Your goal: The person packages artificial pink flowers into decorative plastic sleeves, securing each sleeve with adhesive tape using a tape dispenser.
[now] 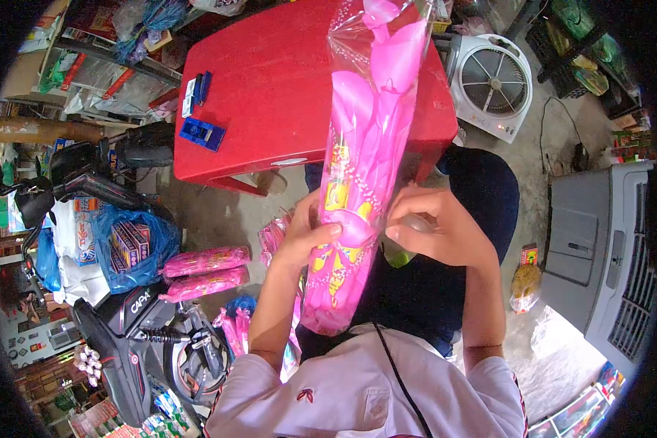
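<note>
A long clear plastic sleeve packed with pink items (390, 124) stands nearly upright in front of my chest, with yellow printing on its lower part. My left hand (306, 230) is wrapped round its left side, thumb lying across the front. On the other side, my right hand (434, 223) has its fingers bent and drawn together by the sleeve's right edge; what they pinch, if anything, is too small to make out. The upper part of the sleeve overlaps the red table (263, 95).
Blue and white small items (202, 134) lie on the table's left side. A box fan (493, 84) stands to the right, above a grey appliance (598, 255). More pink packs (208, 261) and a motorbike (135, 328) are at left.
</note>
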The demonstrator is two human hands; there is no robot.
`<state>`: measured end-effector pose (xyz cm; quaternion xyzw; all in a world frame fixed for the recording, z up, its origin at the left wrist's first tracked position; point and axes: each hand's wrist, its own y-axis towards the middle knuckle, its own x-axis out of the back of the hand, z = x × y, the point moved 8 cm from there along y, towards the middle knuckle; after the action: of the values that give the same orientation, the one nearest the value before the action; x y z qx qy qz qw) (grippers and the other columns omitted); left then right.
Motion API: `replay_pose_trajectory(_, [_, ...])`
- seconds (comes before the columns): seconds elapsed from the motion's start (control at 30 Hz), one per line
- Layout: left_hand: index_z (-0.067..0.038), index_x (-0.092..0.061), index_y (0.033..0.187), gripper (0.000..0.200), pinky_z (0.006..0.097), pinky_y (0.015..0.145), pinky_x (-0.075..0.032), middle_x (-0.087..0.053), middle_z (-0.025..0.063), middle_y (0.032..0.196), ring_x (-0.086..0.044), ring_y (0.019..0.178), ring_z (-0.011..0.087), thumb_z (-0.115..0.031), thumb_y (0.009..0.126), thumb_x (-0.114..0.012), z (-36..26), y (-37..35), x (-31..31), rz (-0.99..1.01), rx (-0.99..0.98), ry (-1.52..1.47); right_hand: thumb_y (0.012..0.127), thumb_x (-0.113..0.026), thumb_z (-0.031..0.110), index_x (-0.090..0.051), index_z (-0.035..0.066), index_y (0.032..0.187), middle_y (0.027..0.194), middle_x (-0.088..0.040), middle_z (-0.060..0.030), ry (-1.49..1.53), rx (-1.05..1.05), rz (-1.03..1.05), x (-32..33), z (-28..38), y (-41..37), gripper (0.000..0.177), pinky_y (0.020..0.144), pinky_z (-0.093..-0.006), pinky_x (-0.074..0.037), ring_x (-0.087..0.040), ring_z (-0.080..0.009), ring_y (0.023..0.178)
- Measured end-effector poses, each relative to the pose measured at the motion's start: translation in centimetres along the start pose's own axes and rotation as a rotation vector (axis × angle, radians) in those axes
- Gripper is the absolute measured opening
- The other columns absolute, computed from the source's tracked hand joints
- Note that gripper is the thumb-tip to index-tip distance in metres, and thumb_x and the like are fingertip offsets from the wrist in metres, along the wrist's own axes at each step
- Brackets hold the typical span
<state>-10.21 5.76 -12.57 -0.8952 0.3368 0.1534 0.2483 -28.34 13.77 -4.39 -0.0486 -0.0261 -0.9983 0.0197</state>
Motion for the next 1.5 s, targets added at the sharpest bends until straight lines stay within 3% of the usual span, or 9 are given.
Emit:
replay_pose_trajectory(0.1, [0.005,-0.041,0.147,0.091,0.0362,0.105,-0.046,-0.060,0.0150,0.133,-0.060,0.119,0.0228,-0.025,0.073,-0.084,0.9,-0.1,0.4,0.005,0.031,-0.067,0.091,-0.073,0.012,-0.071,0.002,0.090,0.076,-0.064,-0.0016,-0.028,-0.150,0.060,-0.3,-1.0,-0.4,0.011,0.059,-0.0276,-0.045,-0.058,-0.0077,0.067])
replay_pose_trajectory(0.2, [0.005,-0.036,0.150,0.095,0.0390,0.108,-0.044,-0.058,0.0167,0.136,-0.059,0.121,0.0255,-0.027,0.073,-0.082,1.4,0.2,0.6,0.076,0.039,-0.132,0.092,-0.069,0.013,-0.068,0.000,0.095,0.091,-0.068,-0.0060,0.086,-0.233,0.109,-0.6,-0.8,-0.5,0.014,0.077,-0.0282,-0.047,-0.062,-0.0138,0.085])
replay_pose_trajectory(0.4, [0.005,-0.037,0.149,0.093,0.0428,0.110,-0.044,-0.056,0.0196,0.139,-0.057,0.126,0.0299,-0.029,0.074,-0.080,2.9,-0.2,2.1,0.076,0.093,-0.240,0.095,-0.065,0.018,-0.065,-0.002,0.094,0.086,-0.066,-0.0065,-0.054,-0.041,0.170,-0.7,0.5,-0.2,0.020,0.074,-0.0296,-0.049,-0.062,-0.0143,0.079])
replay_pose_trajectory(0.57, [0.004,-0.038,0.149,0.092,0.0454,0.108,-0.047,-0.057,0.0213,0.138,-0.060,0.123,0.0329,-0.032,0.075,-0.078,4.2,-0.1,1.8,0.098,0.174,-0.350,0.096,-0.063,0.019,-0.064,-0.002,0.093,0.084,-0.065,-0.0060,0.078,-0.142,0.199,-1.0,-0.3,-0.4,0.021,0.071,-0.0285,-0.048,-0.062,-0.0130,0.077])
replay_pose_trajectory(0.67, [0.004,-0.040,0.148,0.091,0.0468,0.106,-0.049,-0.060,0.0218,0.135,-0.063,0.119,0.0343,-0.034,0.074,-0.078,4.5,-0.2,2.5,0.003,0.158,-0.369,0.096,-0.062,0.018,-0.065,-0.003,0.094,0.085,-0.065,-0.0057,0.122,-0.170,0.190,-1.0,-0.5,-0.4,0.021,0.070,-0.0276,-0.048,-0.062,-0.0121,0.076])
replay_pose_trajectory(0.77, [0.005,-0.042,0.147,0.089,0.0474,0.105,-0.050,-0.061,0.0215,0.133,-0.064,0.117,0.0354,-0.035,0.075,-0.077,4.7,0.2,2.3,0.094,0.149,-0.399,0.096,-0.061,0.017,-0.065,-0.003,0.096,0.086,-0.065,-0.0057,0.124,-0.164,0.199,-1.0,-0.3,-0.2,0.020,0.069,-0.0269,-0.049,-0.063,-0.0120,0.075])
replay_pose_trajectory(1.07, [0.007,-0.042,0.146,0.087,0.0463,0.104,-0.050,-0.061,0.0228,0.134,-0.064,0.117,0.0347,-0.037,0.077,-0.075,3.4,0.2,1.0,0.056,0.119,-0.459,0.098,-0.061,0.018,-0.065,-0.003,0.097,0.087,-0.065,-0.0049,0.207,-0.274,0.162,-1.0,-0.4,-0.6,0.021,0.064,-0.0259,-0.050,-0.064,-0.0117,0.072])
replay_pose_trajectory(1.3, [0.002,-0.040,0.149,0.085,0.0450,0.105,-0.049,-0.059,0.0199,0.138,-0.062,0.120,0.0325,-0.047,0.084,-0.063,2.8,-0.3,0.5,0.109,0.062,-0.426,0.100,-0.063,0.020,-0.063,0.001,0.095,0.076,-0.060,0.0006,0.196,-0.141,0.145,-1.1,-1.1,-0.5,0.020,0.062,-0.0257,-0.049,-0.061,-0.0070,0.071])
replay_pose_trajectory(1.5, [-0.002,-0.038,0.152,0.085,0.0442,0.106,-0.048,-0.058,0.0177,0.140,-0.061,0.122,0.0310,-0.056,0.089,-0.055,0.9,-1.8,-2.4,0.048,0.029,-0.324,0.098,-0.066,0.019,-0.064,0.002,0.097,0.081,-0.063,-0.0013,0.388,-0.199,0.117,-2.0,-1.8,0.0,0.018,0.066,-0.0260,-0.050,-0.063,-0.0092,0.074])
